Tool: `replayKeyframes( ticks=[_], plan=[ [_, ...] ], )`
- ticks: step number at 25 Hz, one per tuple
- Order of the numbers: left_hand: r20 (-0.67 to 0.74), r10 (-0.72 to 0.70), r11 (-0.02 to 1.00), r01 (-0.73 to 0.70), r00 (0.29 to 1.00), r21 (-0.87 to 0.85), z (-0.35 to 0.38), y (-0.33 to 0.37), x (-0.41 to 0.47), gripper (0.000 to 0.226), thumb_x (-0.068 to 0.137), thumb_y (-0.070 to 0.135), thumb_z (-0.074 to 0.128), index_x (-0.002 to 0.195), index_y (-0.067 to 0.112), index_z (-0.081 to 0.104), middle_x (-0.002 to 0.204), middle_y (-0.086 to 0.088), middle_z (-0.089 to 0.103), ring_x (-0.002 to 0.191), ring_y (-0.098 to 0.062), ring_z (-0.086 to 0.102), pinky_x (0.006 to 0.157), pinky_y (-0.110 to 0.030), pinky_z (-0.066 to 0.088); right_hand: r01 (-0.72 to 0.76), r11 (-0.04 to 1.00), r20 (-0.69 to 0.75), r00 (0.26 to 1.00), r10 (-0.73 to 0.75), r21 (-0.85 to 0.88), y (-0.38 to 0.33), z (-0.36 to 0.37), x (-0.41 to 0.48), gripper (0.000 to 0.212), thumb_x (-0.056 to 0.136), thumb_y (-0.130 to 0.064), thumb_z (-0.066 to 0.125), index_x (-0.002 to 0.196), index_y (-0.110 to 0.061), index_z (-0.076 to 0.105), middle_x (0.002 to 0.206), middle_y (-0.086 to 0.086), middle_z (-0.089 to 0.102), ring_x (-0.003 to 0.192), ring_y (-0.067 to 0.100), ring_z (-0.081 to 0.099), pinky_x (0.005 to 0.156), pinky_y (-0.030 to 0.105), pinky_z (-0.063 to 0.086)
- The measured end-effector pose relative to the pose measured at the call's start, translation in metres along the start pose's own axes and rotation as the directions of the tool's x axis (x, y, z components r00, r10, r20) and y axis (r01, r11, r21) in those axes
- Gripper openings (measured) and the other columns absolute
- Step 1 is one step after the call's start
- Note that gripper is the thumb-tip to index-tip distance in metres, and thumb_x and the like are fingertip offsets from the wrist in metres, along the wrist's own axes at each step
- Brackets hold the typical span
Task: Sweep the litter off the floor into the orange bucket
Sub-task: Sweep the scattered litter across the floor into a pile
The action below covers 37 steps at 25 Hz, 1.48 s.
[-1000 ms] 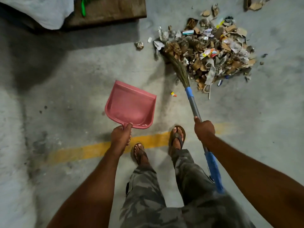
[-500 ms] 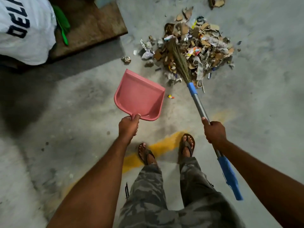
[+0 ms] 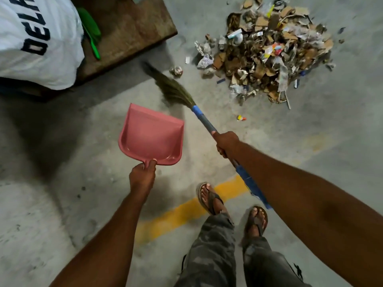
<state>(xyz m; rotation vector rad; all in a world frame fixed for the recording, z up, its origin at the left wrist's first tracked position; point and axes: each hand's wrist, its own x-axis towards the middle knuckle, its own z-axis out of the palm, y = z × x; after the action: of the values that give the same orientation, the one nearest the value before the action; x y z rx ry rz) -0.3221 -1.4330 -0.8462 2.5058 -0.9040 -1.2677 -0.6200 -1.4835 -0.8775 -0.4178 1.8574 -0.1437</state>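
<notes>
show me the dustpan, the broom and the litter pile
dustpan (image 3: 152,132): head view, inside of the pan
broom (image 3: 174,90): head view, on the bristles
litter pile (image 3: 267,51): head view, middle of the heap

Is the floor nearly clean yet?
Not yet. Most litter is gathered into one pile. The left hand holds the pink dustpan, which is empty, and the right hand holds the broom, its bristles beside a stray wad. Left to do: scoop everything up. No orange bucket is in view.
</notes>
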Motion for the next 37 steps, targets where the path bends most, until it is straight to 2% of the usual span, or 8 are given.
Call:
replayKeyframes(
  ticks=[2, 5, 14, 19, 23, 28, 32, 37],
  plan=[
    [0.044, 0.004, 0.997, -0.001, 0.999, -0.078, 0.005, 0.026, -0.002, 0.04, 0.093, 0.041, 0.068, 0.076, 0.005, 0.068, 0.064, -0.012, 0.063, 0.047, -0.025, 0.055, 0.048, -0.028, 0.047, -0.065, 0.967, -0.048, 0.996, 0.079, 0.247, -0.004, -0.006, 0.012, 0.047, 0.102, -0.042, 0.057, 0.076, -0.002, 0.054, 0.051, 0.013, 0.053, 0.035, 0.022, 0.047, 0.04, 0.024, 0.039],
    [0.107, 0.04, 0.993, -0.028, 0.993, -0.114, 0.019, 0.048, 0.001, 0.036, 0.095, 0.037, 0.068, 0.079, 0.005, 0.068, 0.06, -0.007, 0.06, 0.046, -0.019, 0.05, 0.044, -0.024, 0.041, -0.044, 0.905, -0.186, 0.973, 0.134, 0.423, -0.002, -0.033, 0.017, 0.05, 0.102, -0.047, 0.054, 0.081, -0.003, 0.055, 0.049, 0.012, 0.051, 0.035, 0.022, 0.045, 0.039, 0.027, 0.04],
    [0.185, 0.092, 0.992, -0.074, 0.978, -0.104, 0.047, 0.081, -0.028, 0.036, 0.094, 0.039, 0.068, 0.075, 0.009, 0.067, 0.057, -0.004, 0.059, 0.042, -0.016, 0.048, 0.044, -0.024, 0.04, 0.099, 0.923, -0.418, 0.906, 0.071, 0.372, 0.06, -0.09, -0.046, 0.062, 0.097, -0.06, 0.057, 0.075, -0.002, 0.062, 0.056, 0.012, 0.058, 0.041, 0.024, 0.052, 0.047, 0.033, 0.048],
    [0.142, 0.043, 0.991, -0.024, 0.989, -0.135, 0.045, 0.068, -0.048, 0.036, 0.095, 0.037, 0.068, 0.075, 0.007, 0.067, 0.058, -0.006, 0.058, 0.045, -0.019, 0.049, 0.044, -0.025, 0.04, 0.149, 0.975, -0.322, 0.942, -0.089, 0.167, 0.101, -0.072, -0.069, 0.059, 0.096, -0.062, 0.055, 0.074, -0.007, 0.06, 0.068, 0.014, 0.064, 0.052, 0.029, 0.059, 0.05, 0.038, 0.054],
    [0.117, 0.016, 0.993, -0.003, 0.993, -0.114, 0.036, 0.043, -0.048, 0.036, 0.095, 0.037, 0.067, 0.078, 0.005, 0.068, 0.059, -0.006, 0.059, 0.046, -0.018, 0.049, 0.045, -0.025, 0.041, 0.119, 0.993, -0.148, 0.982, -0.118, -0.006, 0.075, -0.051, -0.041, 0.063, 0.095, -0.065, 0.056, 0.075, -0.005, 0.06, 0.063, 0.013, 0.061, 0.049, 0.029, 0.059, 0.047, 0.033, 0.047],
    [0.102, 0.019, 0.995, -0.008, 0.995, -0.1, 0.031, 0.031, -0.034, 0.035, 0.094, 0.035, 0.068, 0.076, 0.006, 0.068, 0.058, -0.006, 0.058, 0.044, -0.017, 0.048, 0.043, -0.024, 0.039, -0.025, 0.993, -0.13, 0.991, 0.041, 0.119, 0.023, -0.047, -0.002, 0.056, 0.099, -0.054, 0.057, 0.092, 0.001, 0.063, 0.063, 0.014, 0.061, 0.043, 0.026, 0.055, 0.043, 0.029, 0.046],
    [0.101, 0.02, 0.989, -0.005, 0.995, -0.146, 0.026, 0.04, -0.02, 0.035, 0.095, 0.036, 0.068, 0.076, 0.006, 0.067, 0.058, -0.006, 0.058, 0.044, -0.017, 0.048, 0.046, -0.025, 0.039, 0.046, 0.982, -0.256, 0.967, 0.002, 0.18, 0.029, -0.008, -0.016, 0.066, 0.095, -0.064, 0.052, 0.093, 0.0, 0.066, 0.08, 0.019, 0.07, 0.054, 0.033, 0.065, 0.046, 0.036, 0.053],
    [0.069, 0.013, 0.989, -0.003, 0.998, -0.151, 0.014, 0.051, -0.004, 0.035, 0.096, 0.036, 0.068, 0.075, 0.007, 0.066, 0.057, -0.005, 0.058, 0.042, -0.016, 0.048, 0.044, -0.023, 0.038, 0.069, 0.972, -0.058, 0.997, -0.057, 0.226, -0.003, 0.031, -0.033, 0.058, 0.095, -0.061, 0.057, 0.076, -0.006, 0.06, 0.064, 0.014, 0.062, 0.044, 0.028, 0.056, 0.04, 0.031, 0.047]
  ],
)
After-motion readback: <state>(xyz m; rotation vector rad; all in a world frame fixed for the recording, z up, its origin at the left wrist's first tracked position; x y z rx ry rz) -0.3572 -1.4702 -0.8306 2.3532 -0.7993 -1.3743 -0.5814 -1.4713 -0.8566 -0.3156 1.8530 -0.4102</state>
